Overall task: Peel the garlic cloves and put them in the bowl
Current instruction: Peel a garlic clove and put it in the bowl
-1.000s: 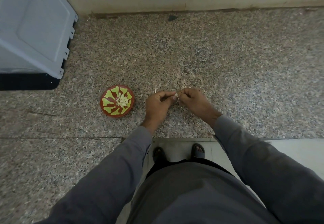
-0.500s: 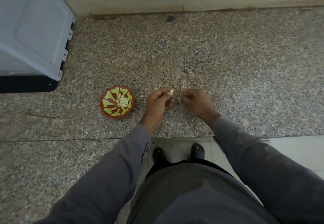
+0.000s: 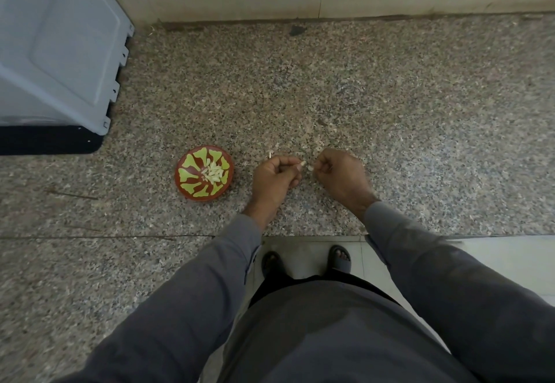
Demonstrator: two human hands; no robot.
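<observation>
- Speckled granite counter (image 3: 390, 97): the work surface, running back to a pale wall. It carries everything here, probably so that loose skin drops onto it and stays out of the bowl.
- Grey plastic bin (image 3: 60, 46): sits on the counter at far left, well apart from the hands and playing no part in this step.
- Bowl (image 3: 183, 186): red with yellow-green motifs, on the counter just left of the left hand. A small heap of pale peeled cloves lies in its centre. Judgement: it is parked on that side so the drop is short.
- Left hand (image 3: 274, 178): fingers curled, thumb and forefinger pinching a garlic clove (image 3: 303, 163) at the tips, above the counter.
- Right hand (image 3: 342, 177): fingers curled inward, tips pinching a small pale scrap (image 3: 310, 168) just beside the clove. Skin or a second clove: cannot tell at this size.
- Clove orientation: the long axis appears to run roughly left-right, free end pointing at the right hand. Judgement: it is held so for the right fingertips to strip it.
- A small pale fragment (image 3: 270, 153) lies on the counter just beyond the left hand.
- Step in hand, as judged: peeling; the clove is not yet in the bowl.
</observation>
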